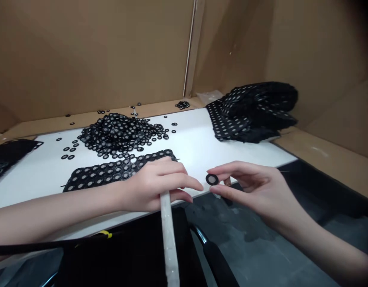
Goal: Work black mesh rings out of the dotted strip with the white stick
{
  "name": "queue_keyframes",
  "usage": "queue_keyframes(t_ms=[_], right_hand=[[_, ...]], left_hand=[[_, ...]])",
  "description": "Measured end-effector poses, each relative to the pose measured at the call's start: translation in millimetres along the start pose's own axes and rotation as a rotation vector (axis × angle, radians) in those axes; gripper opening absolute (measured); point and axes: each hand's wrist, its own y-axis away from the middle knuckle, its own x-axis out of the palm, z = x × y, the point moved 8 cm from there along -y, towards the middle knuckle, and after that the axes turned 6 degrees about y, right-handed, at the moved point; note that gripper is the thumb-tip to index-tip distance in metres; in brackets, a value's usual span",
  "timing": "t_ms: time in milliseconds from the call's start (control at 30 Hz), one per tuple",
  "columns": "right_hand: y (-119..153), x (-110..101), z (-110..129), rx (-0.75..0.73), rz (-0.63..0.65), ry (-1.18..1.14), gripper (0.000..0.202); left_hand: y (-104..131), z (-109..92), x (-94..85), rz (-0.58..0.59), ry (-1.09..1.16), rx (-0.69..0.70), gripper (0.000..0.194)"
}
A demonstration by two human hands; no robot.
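My right hand [258, 183] pinches a small black disc with a grey centre [212, 179] between thumb and fingertips, just past the white board's front edge. To its left, my left hand [162, 181] reaches over the board with fingers stretched out, their tips close to the disc. A white rod [170, 243] runs from beneath that hand toward me; whether the palm touches it is hidden. Partly behind my left hand and forearm lies a black panel with rows of the same round pieces [97, 173]. Behind it rises a heap of loose discs [118, 131].
Dark cloth with rows of light dots [252, 111] lies bunched at the back right of the white board [192, 135]. A black flat item [10, 157] is at the left. Cardboard walls [112, 52] surround the work area. A black padded armrest [218, 261] stands below.
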Motion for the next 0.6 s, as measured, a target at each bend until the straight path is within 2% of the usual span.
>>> queue_keyframes(t_ms=[100,167,233,300,400,433,500,600], right_hand=[[11,-13,-1,-0.010,-0.026,0.023,0.031],[15,-15,-1,-0.011,-0.016,0.033,0.029],[16,-15,-2,-0.021,-0.018,0.057,0.026],[14,-13,-1,-0.055,-0.035,0.089,0.021],[6,-8,-1,-0.112,-0.048,0.106,0.016],[2,-6,-2,-0.114,-0.039,0.100,0.016],[-7,-1,-4,-0.099,-0.010,0.074,0.016],[-20,7,-7,-0.082,0.046,0.025,0.018]], left_hand=[[-9,-5,12.9,0.032,-0.054,0.058,0.011],[-13,-8,14.7,0.012,-0.126,0.107,0.022],[-17,-9,8.8,-0.065,-0.189,0.124,0.039],[-20,-4,-1.8,-0.163,-0.222,0.079,0.053],[-21,6,-15.6,-0.252,-0.275,-0.010,0.045],[-20,6,-16.4,-0.242,-0.304,0.008,0.037],[-18,6,-9.9,-0.139,-0.378,0.090,0.027],[-10,14,7.3,0.072,-0.491,0.179,0.029]])
